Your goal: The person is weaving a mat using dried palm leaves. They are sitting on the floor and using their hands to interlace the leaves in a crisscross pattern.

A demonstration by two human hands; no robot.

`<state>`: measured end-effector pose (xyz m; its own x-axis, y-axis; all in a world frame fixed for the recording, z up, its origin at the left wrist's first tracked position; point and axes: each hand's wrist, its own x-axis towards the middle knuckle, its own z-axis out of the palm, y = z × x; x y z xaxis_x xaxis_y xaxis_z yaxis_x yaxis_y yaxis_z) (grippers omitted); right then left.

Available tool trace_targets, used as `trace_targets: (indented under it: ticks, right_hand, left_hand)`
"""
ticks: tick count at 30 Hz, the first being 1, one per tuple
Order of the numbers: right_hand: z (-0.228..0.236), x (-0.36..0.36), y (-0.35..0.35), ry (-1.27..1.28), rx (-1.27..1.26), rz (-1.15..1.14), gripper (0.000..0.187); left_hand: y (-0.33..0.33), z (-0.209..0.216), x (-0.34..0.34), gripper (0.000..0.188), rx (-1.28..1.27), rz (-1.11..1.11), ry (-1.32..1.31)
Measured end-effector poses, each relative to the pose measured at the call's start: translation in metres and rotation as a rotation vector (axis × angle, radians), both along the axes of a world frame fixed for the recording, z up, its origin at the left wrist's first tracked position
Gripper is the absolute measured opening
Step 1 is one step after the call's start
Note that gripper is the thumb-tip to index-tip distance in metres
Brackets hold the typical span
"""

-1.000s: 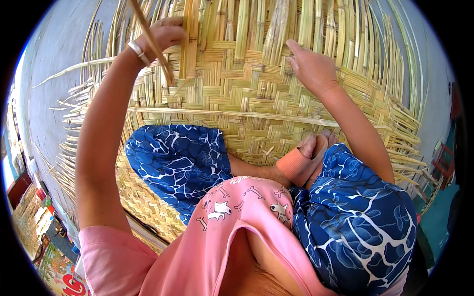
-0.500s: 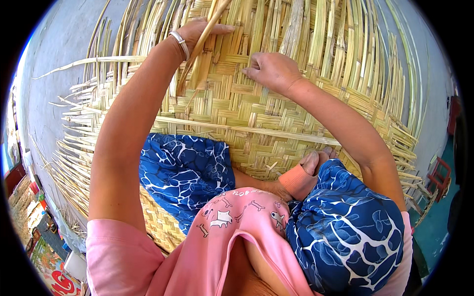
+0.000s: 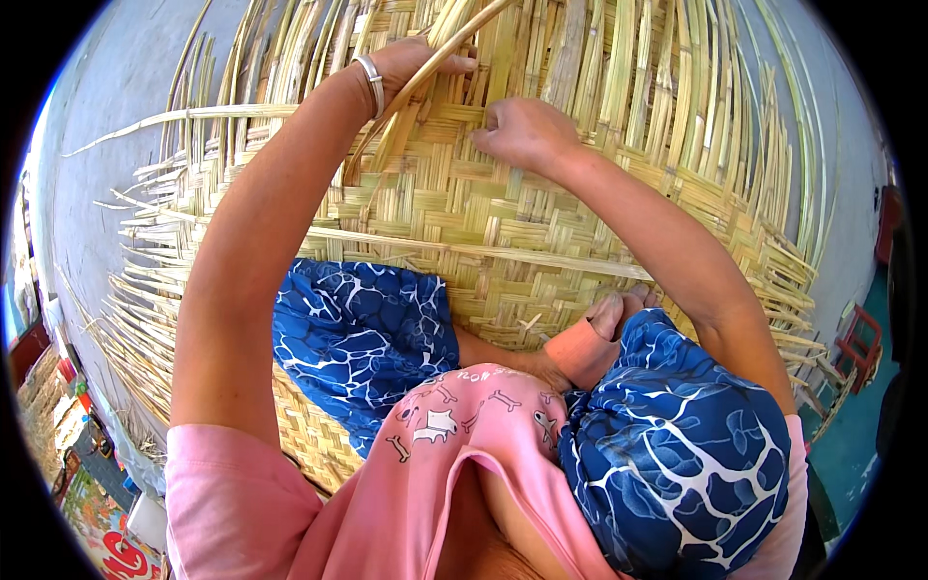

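Now the left hand [image 3: 430, 63] and right hand [image 3: 527, 133] have drawn together since a second ago, so both are at one patch of the mat [image 3: 425, 208]. The left has a digit stretched out, a brown stick [image 3: 403, 106] crossing it; I can't tell if it's gripped. The right is loosely fisted, any hold hidden. The mat spreads beneath the sandal [image 3: 580, 352] and over grey floor [image 3: 97, 208].
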<state>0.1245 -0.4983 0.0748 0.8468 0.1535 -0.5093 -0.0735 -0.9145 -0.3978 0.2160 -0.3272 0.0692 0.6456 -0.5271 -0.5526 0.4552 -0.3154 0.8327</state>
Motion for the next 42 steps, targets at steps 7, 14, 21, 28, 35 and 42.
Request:
trace_targets:
  ticks: [7, 14, 21, 28, 35, 42]
  right_hand:
    - [0.003, 0.002, 0.004, 0.027, -0.035, -0.005, 0.031]
    - [0.004, 0.002, 0.006, 0.023, -0.02, 0.006, 0.035]
    - [-0.003, 0.0, 0.004, -0.002, -0.02, 0.028, 0.032]
    - [-0.011, -0.011, -0.004, -0.135, 0.017, 0.044, 0.033]
    - [0.004, -0.033, -0.056, -0.239, 0.33, -0.213, 0.025]
    - [-0.01, -0.056, -0.122, -0.485, 0.231, -0.329, 0.025]
  left_hand:
    - [-0.007, 0.009, -0.002, 0.035, 0.134, 0.011, 0.024]
    - [-0.007, -0.013, 0.004, 0.032, 0.186, 0.052, -0.078]
    - [-0.009, 0.0, -0.003, 0.034, 0.357, 0.126, -0.223]
    - [0.0, -0.014, 0.003, 0.038, 0.303, 0.046, -0.238]
    - [0.049, -0.002, -0.004, 0.047, -0.119, 0.606, -0.428]
    - [0.049, -0.004, -0.083, 0.059, 0.684, 0.339, -1.513]
